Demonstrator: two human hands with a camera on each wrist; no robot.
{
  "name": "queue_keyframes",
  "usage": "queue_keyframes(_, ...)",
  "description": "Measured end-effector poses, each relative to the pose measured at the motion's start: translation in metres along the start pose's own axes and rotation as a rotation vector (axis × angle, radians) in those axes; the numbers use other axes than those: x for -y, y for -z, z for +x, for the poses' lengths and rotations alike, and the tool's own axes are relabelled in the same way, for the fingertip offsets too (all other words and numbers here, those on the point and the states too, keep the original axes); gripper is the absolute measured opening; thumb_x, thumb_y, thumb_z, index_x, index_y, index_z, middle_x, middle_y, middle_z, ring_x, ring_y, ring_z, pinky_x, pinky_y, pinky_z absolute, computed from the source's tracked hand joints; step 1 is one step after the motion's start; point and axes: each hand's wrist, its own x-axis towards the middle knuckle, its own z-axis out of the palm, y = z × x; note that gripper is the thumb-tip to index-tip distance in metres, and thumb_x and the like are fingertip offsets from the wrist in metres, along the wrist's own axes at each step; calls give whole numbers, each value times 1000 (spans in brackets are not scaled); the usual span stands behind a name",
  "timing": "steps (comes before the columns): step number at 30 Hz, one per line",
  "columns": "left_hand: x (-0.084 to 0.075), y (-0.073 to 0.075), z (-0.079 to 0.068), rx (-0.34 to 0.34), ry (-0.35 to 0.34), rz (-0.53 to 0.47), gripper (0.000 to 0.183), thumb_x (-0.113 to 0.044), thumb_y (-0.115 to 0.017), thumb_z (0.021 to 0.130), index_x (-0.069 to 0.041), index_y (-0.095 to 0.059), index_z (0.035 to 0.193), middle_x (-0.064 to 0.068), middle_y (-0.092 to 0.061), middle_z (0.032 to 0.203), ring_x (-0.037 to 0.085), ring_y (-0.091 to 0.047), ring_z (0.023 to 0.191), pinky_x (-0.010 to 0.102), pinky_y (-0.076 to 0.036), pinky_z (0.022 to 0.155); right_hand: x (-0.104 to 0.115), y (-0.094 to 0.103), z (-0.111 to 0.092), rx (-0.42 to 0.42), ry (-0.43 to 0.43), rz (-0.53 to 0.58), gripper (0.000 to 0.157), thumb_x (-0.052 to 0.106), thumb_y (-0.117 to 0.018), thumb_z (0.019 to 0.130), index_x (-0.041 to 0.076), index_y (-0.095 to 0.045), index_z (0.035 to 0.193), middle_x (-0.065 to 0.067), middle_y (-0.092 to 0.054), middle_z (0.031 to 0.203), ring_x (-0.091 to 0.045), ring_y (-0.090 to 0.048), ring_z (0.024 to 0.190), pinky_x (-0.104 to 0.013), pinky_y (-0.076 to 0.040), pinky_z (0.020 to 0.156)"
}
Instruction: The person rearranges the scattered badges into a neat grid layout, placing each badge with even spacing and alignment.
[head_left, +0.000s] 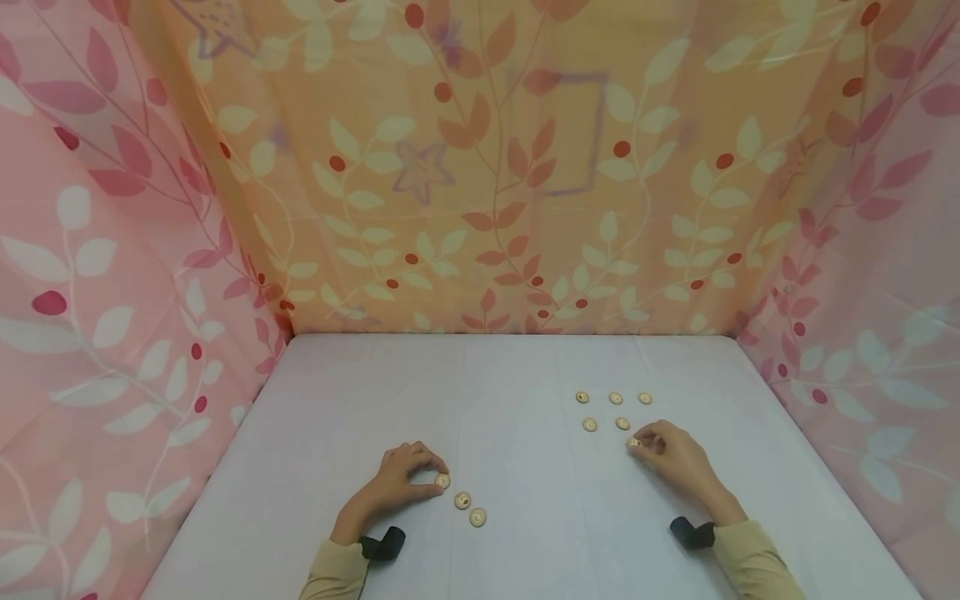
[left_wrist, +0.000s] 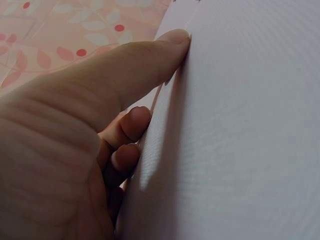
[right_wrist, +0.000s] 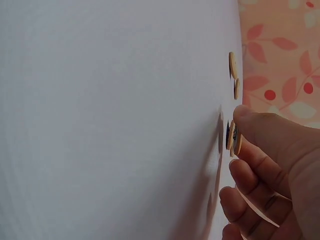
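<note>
Small round wooden discs with dark marks, button-like, lie on the white table. In the head view my left hand (head_left: 405, 477) pinches one disc (head_left: 442, 481) between thumb and forefinger at the table; in the left wrist view the thumb (left_wrist: 175, 37) hides it. Beside it, a marked disc (head_left: 462, 500) and another disc (head_left: 477, 517) form a slanting line. My right hand (head_left: 678, 457) pinches a tilted disc (head_left: 635, 442) by its edge. Just beyond those fingertips are several more discs in two rows, the nearest disc (head_left: 622, 423) close to the forefinger.
The far row holds a left disc (head_left: 582, 397), a middle disc (head_left: 616, 398) and a right disc (head_left: 645, 398). A white cloth-covered table (head_left: 525, 375) is enclosed by a patterned back curtain (head_left: 480, 167) and pink side curtains. Black wrist cameras (head_left: 384, 544) sit on both wrists.
</note>
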Motion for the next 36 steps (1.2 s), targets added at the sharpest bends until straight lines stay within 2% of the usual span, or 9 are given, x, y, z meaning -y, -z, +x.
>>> queue_keyframes(13, 0, 1, 0, 10, 2, -12, 22, -46, -70, 77, -39, -62, 96, -23, -51, 94, 4, -44, 92, 45, -26, 88, -13, 8, 11, -44, -15, -44, 24, 29, -74, 78, 9, -67, 90, -1, -60, 79, -11, -47, 64, -28, -36, 55)
queue_keyframes(21, 0, 1, 0, 11, 8, -25, 23, -46, -70, 77, -38, -62, 97, -22, -51, 94, 4, -44, 92, 46, -25, 89, -19, 13, 18, -17, -50, -56, 25, 29, -72, 80, 8, -67, 92, -4, -62, 83, -14, -49, 68, -30, -37, 57)
queue_keyframes(36, -2, 2, -1, 15, 16, -12, 22, -45, -70, 78, -38, -62, 97, -22, -51, 95, 5, -44, 92, 47, -25, 90, -26, 16, 25, -34, -50, -53, 24, 26, -71, 82, 5, -66, 93, -7, -62, 84, -16, -51, 70, -30, -38, 58)
